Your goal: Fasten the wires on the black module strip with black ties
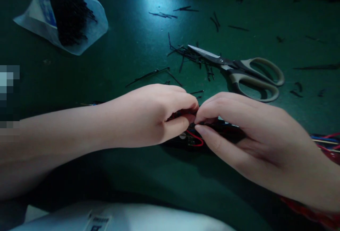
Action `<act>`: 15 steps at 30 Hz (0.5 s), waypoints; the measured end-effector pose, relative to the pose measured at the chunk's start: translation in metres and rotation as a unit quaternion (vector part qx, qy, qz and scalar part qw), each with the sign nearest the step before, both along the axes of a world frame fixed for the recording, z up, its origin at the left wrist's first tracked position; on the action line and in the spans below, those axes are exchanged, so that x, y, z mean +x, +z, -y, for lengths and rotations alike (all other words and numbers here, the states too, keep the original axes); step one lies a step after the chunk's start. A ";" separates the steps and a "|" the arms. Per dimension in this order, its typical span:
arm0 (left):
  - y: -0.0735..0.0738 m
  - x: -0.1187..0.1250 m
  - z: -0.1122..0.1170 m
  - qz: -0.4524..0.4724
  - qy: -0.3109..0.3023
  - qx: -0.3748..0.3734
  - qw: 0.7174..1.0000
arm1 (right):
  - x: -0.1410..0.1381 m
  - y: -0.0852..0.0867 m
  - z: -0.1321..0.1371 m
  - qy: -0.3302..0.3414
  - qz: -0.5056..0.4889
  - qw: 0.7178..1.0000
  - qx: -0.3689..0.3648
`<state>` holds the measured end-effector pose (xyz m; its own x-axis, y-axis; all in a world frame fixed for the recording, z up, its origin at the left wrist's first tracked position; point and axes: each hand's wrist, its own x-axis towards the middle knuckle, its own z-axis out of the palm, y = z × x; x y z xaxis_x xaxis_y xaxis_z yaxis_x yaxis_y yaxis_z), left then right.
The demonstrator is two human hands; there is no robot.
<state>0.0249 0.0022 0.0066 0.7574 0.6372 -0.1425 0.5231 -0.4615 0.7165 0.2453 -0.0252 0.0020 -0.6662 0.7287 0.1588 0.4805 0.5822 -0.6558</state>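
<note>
My left hand (151, 116) is closed, thumb and forefinger pinching some dark and red wires (180, 113) that show in the gap between them. Fingertip to fingertip with it, my right hand (255, 135) makes a pinch too; whatever is in that pinch is too small and hidden to make out. Beneath both hands lies a long dark piece, perhaps a circuit board, with a red wire (202, 140) looping from its near edge. Most of this piece is covered by my hands.
Scissors (243, 68) with grey-black handles lie beyond my right hand, blades over black cable tie pieces (186, 54). An open plastic bag (99, 18) of black cable ties (67, 16) sits far left. Coloured wires (325, 144) run at the right edge; more clippings dot the green tabletop (127, 57).
</note>
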 end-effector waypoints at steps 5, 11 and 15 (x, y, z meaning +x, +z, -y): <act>-0.001 -0.001 0.001 0.006 -0.002 0.009 1.000 | 0.000 0.000 0.001 0.004 -0.004 1.000 0.005; -0.001 -0.001 0.001 0.003 -0.007 0.008 1.000 | 0.000 0.001 -0.001 0.006 -0.006 1.000 -0.001; -0.001 0.000 0.001 0.004 -0.010 0.008 1.000 | 0.000 0.000 0.000 0.006 -0.004 1.000 0.001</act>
<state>0.0252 0.0016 0.0055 0.7709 0.6243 -0.1264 0.5081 -0.4832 0.7130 0.2457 -0.0251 0.0022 -0.6742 0.7198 0.1655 0.4675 0.5894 -0.6588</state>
